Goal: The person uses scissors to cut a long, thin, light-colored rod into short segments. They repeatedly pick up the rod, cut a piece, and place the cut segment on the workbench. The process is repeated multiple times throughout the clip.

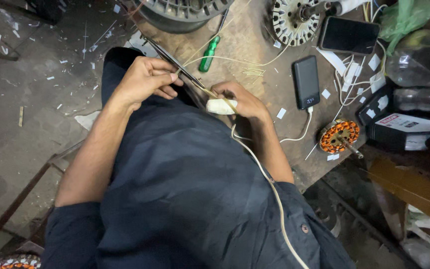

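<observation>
- Pinched in the left hand (145, 79), dark scissors (172, 62) close on a thin yellowish strip (210, 92).
- Right hand (240, 99) grips a white roll (221, 106) at the workbench (274, 94) edge.
- Strip looks light, flimsy; best held near the cut.

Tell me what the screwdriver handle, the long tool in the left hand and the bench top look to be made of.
Screwdriver handle: green, glossy and see-through at the edges, so probably plastic. Long tool in the left hand: thin, dark with a bright glint along it, likely bare metal; its exact kind is unclear. Bench top: dull brown, scuffed and stained, most likely worn wood or board.
</observation>
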